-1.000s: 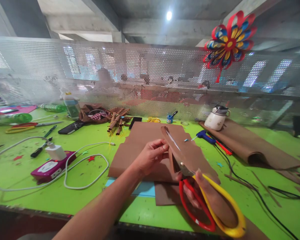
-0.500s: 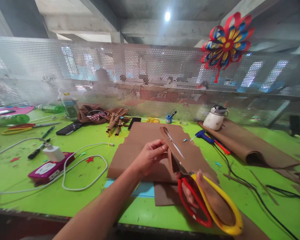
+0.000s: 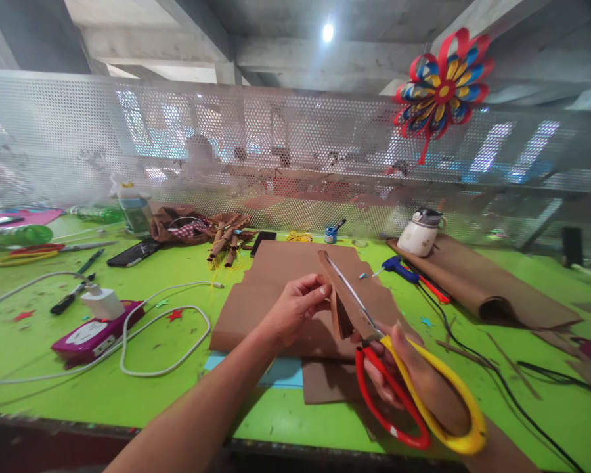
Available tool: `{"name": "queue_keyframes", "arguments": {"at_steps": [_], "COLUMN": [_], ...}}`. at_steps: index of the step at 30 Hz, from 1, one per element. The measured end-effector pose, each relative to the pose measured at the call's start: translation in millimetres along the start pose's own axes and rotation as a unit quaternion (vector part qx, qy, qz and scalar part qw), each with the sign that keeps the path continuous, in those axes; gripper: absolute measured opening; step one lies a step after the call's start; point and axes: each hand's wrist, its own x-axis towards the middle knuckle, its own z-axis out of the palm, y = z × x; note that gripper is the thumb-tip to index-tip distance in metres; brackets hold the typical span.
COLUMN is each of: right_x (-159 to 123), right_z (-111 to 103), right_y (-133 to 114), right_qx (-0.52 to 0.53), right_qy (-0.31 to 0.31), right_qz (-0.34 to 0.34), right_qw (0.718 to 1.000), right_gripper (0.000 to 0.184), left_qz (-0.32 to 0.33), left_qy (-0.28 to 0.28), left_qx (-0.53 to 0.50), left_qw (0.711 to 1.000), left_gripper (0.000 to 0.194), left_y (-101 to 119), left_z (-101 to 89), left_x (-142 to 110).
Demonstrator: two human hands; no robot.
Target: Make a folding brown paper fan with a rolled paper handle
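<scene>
My left hand (image 3: 298, 305) pinches a narrow folded piece of brown paper (image 3: 341, 315) between thumb and fingers, holding it up over the table. In my right hand (image 3: 398, 364) is a pair of scissors (image 3: 421, 387) with one red and one yellow handle loop. Their blades point up and away from me, lying along the folded paper's right edge. Whether the paper sits between the blades I cannot tell. Beneath both hands, larger brown paper sheets (image 3: 270, 289) lie flat, with a light blue sheet (image 3: 280, 372) partly under them.
On the left are a purple power strip (image 3: 93, 332), a white charger (image 3: 105, 303) and its looping cable. Rolled brown paper (image 3: 473, 276) lies right, under a white jug (image 3: 419, 235). A blue glue gun (image 3: 400, 268) trails its black cord. A perforated screen (image 3: 276, 144) stands behind.
My right hand and the scissors have shifted slightly right, and the blades now show more fully along the paper edge. My left hand keeps its pinch.
</scene>
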Motion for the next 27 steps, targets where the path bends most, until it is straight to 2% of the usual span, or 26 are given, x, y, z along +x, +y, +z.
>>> {"name": "queue_keyframes", "arguments": {"at_steps": [5, 9, 18, 22, 24, 27], "right_x": [1, 2, 5, 4, 2, -5], "right_z": [0, -1, 2, 6, 10, 11], "right_y": [5, 10, 12, 11, 8, 5], "right_qx": [0.015, -0.015, -0.023, 0.016, 0.051, 0.098], "right_qy": [-0.007, 0.002, 0.026, 0.040, 0.024, -0.036], "right_qz": [-0.006, -0.008, -0.035, -0.034, -0.010, 0.041], "right_qw": [1.000, 1.000, 0.999, 0.999, 0.998, 0.994], "right_gripper": [0.056, 0.057, 0.043, 0.043, 0.045, 0.053], "left_qz": [-0.010, -0.014, -0.008, -0.012, -0.021, -0.024], "left_qy": [0.007, 0.014, 0.022, 0.020, 0.032, 0.071], "left_qx": [-0.009, -0.013, -0.002, -0.008, -0.014, -0.017], "left_qw": [1.000, 1.000, 1.000, 1.000, 0.999, 0.997], "left_gripper": [0.021, 0.020, 0.023, 0.019, 0.015, 0.010], "left_y": [0, -1, 1, 1, 0, 1], "left_z": [0.0, -0.5, -0.1, -1.1, -1.9, -2.9], "left_x": [0, 0, 0, -1, 0, 1]}}
